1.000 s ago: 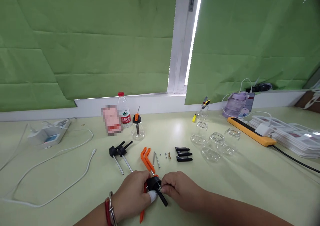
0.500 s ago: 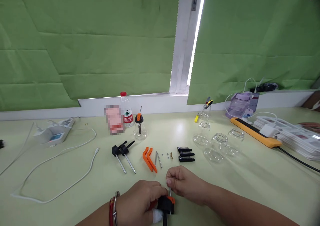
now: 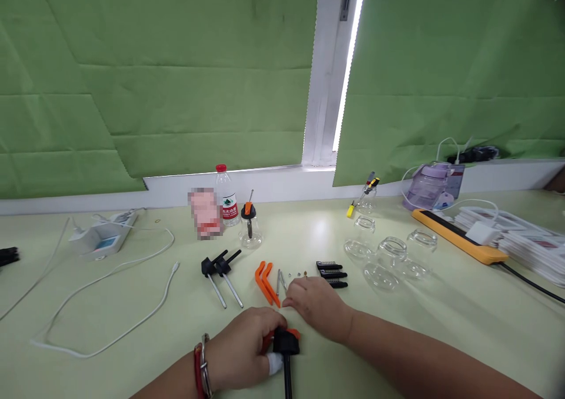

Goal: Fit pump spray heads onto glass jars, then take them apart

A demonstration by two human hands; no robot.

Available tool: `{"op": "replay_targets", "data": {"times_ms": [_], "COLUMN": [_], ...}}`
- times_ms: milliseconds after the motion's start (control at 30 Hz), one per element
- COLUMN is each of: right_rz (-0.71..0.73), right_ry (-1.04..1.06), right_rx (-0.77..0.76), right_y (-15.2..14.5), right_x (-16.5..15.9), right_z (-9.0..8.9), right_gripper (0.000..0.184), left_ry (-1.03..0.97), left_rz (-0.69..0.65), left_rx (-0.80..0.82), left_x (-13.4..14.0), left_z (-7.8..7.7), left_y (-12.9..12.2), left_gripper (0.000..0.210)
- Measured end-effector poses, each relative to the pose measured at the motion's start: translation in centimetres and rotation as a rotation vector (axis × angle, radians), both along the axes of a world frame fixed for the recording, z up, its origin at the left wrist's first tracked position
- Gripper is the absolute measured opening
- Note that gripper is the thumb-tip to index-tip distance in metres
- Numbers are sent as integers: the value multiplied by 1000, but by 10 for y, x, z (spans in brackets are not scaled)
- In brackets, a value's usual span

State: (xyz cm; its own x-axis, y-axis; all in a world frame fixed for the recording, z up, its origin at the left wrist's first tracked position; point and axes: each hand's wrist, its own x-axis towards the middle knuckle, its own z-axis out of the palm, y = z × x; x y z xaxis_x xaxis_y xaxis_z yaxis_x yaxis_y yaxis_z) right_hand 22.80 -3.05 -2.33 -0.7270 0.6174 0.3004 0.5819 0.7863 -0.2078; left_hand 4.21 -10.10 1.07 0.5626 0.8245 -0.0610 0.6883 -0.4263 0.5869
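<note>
My left hand (image 3: pixel 247 346), with a white wrap on the thumb, grips a black cap-like part (image 3: pixel 286 341) from its left side. A long black stem points down from this part toward me, and an orange piece (image 3: pixel 293 332) shows at its top. My right hand (image 3: pixel 320 308) is low over the table just beyond it, fingers curled together; what they hold, if anything, is hidden. Close to those fingertips lie thin metal pins (image 3: pixel 278 282) and two orange levers (image 3: pixel 267 282). Tiny nuts (image 3: pixel 299 274) are partly behind the hand, and black spring-fitted pieces (image 3: pixel 329 273) sit to its right.
Two black heads with metal rods (image 3: pixel 226 278) lie at left. Clear glass jars (image 3: pixel 382 272) stand at right, and a jar with a fitted black top (image 3: pixel 251 237) stands at the back. A white cable (image 3: pixel 106 269) loops across the left; an orange power strip (image 3: pixel 459 237) lies right.
My right hand has left the black part, where it pinched a thin metal rod, and moved forward to the pins and nuts. The rod no longer shows. My left hand keeps its grip.
</note>
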Motion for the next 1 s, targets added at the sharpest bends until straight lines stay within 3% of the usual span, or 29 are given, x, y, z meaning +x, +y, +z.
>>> {"op": "replay_targets", "data": {"times_ms": [133, 467, 800, 1000], "right_rz": [-10, -85, -127, -87], "right_ry": [-213, -95, -126, -125], "right_rx": [107, 206, 48, 68], "right_y": [0, 5, 4, 6], "right_x": [-13, -11, -12, -10], "right_z": [-3, -13, -3, -7], "right_gripper": [25, 29, 24, 19], "left_ry": [-2, 22, -48, -78], "left_rz": [90, 181, 231, 232], "left_rx": [0, 6, -64, -72], "left_x": [1, -1, -4, -4], "left_z": [3, 6, 1, 0], "left_y": [1, 4, 6, 5], "left_gripper": [20, 12, 11, 10]}}
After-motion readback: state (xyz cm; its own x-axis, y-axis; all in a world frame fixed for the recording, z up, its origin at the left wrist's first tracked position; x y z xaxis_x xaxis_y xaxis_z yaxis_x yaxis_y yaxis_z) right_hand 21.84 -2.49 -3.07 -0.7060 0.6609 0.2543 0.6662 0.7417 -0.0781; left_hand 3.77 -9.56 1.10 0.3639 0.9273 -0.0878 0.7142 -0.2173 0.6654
